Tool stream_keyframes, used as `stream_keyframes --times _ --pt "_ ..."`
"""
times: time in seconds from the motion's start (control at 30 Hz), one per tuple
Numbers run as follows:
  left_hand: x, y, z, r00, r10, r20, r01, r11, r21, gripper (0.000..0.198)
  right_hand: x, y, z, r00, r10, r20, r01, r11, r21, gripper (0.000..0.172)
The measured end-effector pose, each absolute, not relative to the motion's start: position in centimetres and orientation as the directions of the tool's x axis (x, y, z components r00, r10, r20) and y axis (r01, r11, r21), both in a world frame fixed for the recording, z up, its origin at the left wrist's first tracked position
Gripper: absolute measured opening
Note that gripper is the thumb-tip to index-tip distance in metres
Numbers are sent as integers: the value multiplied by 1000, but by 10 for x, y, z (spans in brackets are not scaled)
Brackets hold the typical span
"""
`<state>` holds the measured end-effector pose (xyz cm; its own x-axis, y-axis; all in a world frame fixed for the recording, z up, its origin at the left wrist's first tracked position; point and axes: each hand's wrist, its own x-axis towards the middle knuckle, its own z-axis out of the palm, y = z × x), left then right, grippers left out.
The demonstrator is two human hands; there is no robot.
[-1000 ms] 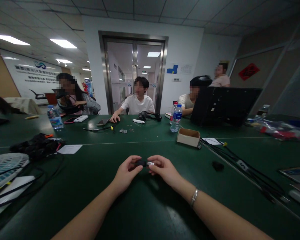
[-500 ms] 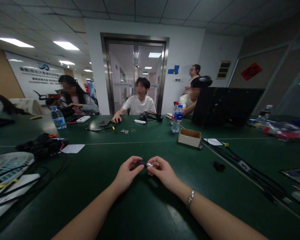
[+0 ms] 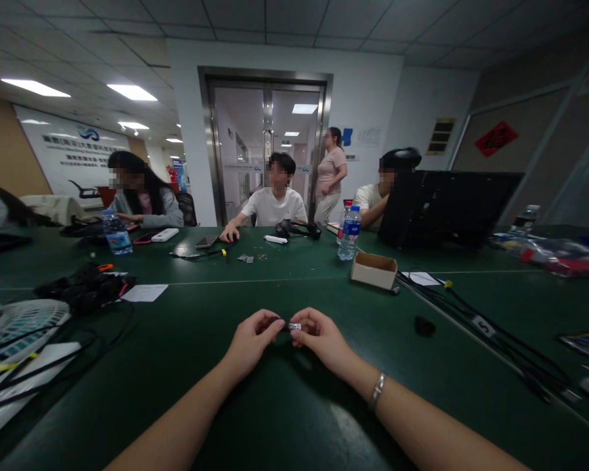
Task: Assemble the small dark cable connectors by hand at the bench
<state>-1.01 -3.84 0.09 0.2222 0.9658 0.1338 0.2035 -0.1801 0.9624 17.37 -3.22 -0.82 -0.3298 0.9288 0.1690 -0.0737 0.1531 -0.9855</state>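
Note:
My left hand and my right hand meet over the green table, both pinching one small object between their fingertips. The object is black on the left side with a silver metal end on the right; it is too small to identify further. My right wrist wears a silver bracelet. A small black piece lies on the table to the right of my hands.
A small open cardboard box, water bottles, black cables and a black monitor sit to the right. A fan and black bundle lie left. Several people sit across the table; one stands by the glass door.
My hands have stayed together on the small object, with only slight finger shifts. The standing person in the background has walked left toward the door.

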Motion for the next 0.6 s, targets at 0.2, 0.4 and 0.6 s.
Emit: stream_keyframes --times 0.2,0.4,0.6 --pt "-9 -40 5 204 972 113 246 -163 956 36 173 -32 -8 -326 932 159 -88 137 -987 36" --pt "-9 -41 4 226 961 158 171 -199 965 32 172 -34 -4 -331 931 152 -112 122 -986 37" --pt "-10 -40 2 235 956 174 104 -202 974 32 173 -36 0 -327 935 141 -80 121 -989 37"
